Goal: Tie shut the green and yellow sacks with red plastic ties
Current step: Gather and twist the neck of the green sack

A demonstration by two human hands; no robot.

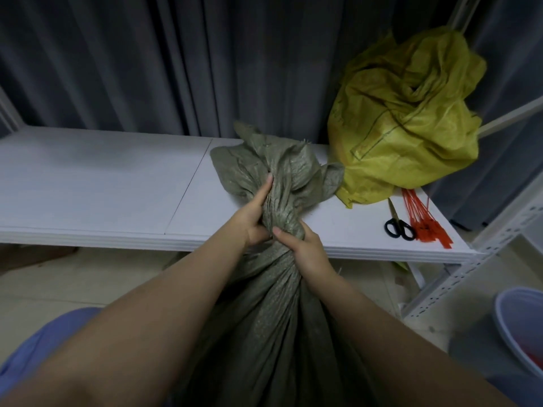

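Note:
A green woven sack [273, 327] stands between my arms on the floor, its mouth bunched into a twisted neck in front of the white shelf. My left hand [255, 215] grips the neck from the left, thumb stretched up along the gathered cloth. Just below and to the right, my right hand [305, 248] grips the same neck. The loose top of the sack fans out above both hands. A yellow sack [411, 118] sits on the shelf at the back right, its mouth crumpled and loose. A bundle of red plastic ties [423, 218] lies on the shelf near its right end.
Black-handled scissors [397, 224] lie beside the ties. The white shelf [97, 183] runs across the view before a dark curtain [176, 60]. A white perforated rack upright [482, 259] stands at the right, and a bluish plastic basin [520, 324] sits on the floor below it.

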